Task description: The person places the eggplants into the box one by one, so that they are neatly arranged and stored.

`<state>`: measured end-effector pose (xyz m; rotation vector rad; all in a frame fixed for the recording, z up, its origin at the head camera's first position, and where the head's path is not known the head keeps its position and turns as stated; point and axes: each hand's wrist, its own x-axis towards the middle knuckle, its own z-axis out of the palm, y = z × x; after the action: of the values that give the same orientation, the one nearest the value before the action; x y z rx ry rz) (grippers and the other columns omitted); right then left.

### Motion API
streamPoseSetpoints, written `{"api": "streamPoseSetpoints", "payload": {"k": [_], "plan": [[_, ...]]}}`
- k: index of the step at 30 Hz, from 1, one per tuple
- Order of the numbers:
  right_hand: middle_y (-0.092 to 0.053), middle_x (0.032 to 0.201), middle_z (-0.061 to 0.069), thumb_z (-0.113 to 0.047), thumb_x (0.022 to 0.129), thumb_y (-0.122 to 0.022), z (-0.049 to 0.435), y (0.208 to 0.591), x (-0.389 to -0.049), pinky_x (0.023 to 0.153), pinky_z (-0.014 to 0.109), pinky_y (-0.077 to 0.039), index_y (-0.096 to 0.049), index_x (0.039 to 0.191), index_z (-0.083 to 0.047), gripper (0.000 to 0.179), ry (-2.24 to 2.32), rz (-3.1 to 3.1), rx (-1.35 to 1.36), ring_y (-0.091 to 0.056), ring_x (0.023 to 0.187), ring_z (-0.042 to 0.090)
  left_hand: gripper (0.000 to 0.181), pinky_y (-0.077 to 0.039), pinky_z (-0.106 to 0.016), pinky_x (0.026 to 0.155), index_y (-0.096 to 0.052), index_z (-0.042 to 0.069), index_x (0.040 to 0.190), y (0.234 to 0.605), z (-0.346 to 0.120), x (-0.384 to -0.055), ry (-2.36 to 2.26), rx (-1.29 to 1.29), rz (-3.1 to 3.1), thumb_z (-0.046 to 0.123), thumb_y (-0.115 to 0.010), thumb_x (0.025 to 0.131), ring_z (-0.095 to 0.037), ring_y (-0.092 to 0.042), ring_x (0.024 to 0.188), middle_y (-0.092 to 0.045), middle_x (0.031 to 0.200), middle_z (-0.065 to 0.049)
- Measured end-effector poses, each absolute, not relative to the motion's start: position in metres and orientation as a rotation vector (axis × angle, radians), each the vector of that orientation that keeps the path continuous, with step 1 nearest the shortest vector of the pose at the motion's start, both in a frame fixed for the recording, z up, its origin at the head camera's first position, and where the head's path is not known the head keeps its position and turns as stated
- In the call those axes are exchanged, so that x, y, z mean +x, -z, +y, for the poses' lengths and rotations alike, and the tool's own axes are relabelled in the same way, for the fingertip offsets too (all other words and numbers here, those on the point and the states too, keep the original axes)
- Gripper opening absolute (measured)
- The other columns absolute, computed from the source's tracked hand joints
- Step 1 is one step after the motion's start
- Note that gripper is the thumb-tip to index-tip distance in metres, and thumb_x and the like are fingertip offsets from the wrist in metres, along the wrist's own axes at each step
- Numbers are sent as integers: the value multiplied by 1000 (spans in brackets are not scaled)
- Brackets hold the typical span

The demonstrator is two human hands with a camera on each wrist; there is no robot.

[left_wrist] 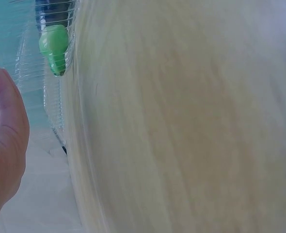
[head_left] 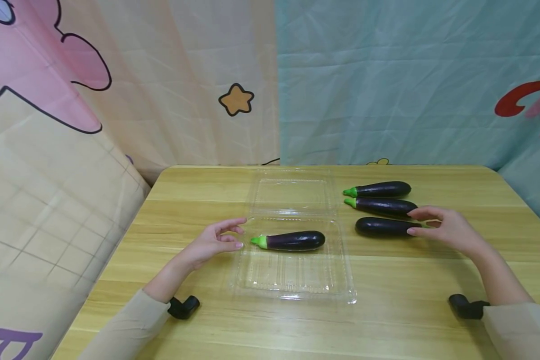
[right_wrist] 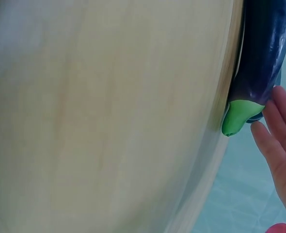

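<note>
An eggplant point(head_left: 295, 241) with a green cap lies in the near half of a clear plastic clamshell box point(head_left: 292, 272), its lid folded back flat. Just left of that cap is my left hand point(head_left: 216, 242), fingers loosely spread at the box's left edge and holding nothing. To the right, an eggplant point(head_left: 382, 227) lies on the table with its green cap toward my right hand point(head_left: 447, 230). My right thumb and fingers are spread around the cap end. In the right wrist view, straight fingers point(right_wrist: 278, 116) reach beside this eggplant point(right_wrist: 262, 53).
Two more eggplants lie behind the right one, a middle one point(head_left: 382, 206) and a far one point(head_left: 384, 189), caps to the left. The clear lid point(head_left: 292, 195) reaches toward the back of the wooden table point(head_left: 198, 190). Printed curtains point(head_left: 387, 90) hang behind.
</note>
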<state>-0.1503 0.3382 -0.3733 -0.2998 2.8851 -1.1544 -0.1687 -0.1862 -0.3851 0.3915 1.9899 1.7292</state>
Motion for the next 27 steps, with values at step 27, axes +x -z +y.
{"api": "streamPoseSetpoints", "payload": {"k": [27], "plan": [[-59, 115, 21, -25, 81, -73, 342, 379, -162, 76, 18, -48, -62, 116, 0, 45, 992, 2862, -355, -44, 93, -13, 67, -50, -22, 78, -36, -1, 141, 386, -186, -168, -1736, 392, 1991, 5, -69, 82, -17, -54, 90, -42, 124, -23]]}}
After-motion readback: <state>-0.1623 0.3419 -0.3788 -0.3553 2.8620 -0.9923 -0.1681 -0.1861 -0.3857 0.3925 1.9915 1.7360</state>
